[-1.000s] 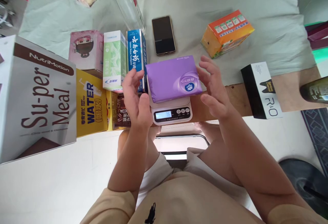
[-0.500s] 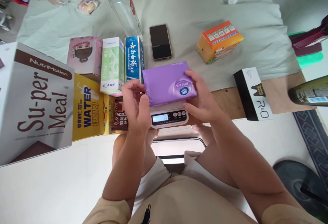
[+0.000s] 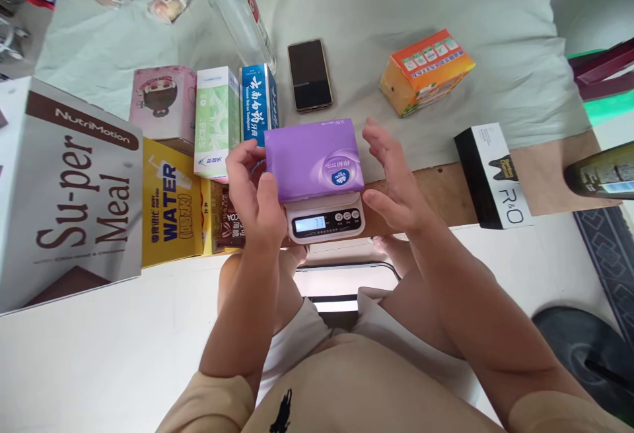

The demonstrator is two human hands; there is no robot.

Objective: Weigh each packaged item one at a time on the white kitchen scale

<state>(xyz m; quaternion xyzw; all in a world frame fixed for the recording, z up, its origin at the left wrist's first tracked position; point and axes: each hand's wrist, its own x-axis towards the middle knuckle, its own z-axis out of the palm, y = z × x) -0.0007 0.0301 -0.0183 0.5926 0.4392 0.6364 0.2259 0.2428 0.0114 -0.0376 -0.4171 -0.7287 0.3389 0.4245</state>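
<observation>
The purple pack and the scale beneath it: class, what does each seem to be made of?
Purple pack: probably soft plastic film, slightly glossy, with rounded, pillowy edges. Scale: seemingly hard white plastic, smooth, with a moulded body and small display.

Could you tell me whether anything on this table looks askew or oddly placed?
The purple soft pack overhangs the small white digital scale on both sides; the left hand grips its left edge. The clear plastic bottle lies on its side. The orange carton sits skewed to the other boxes.
</observation>
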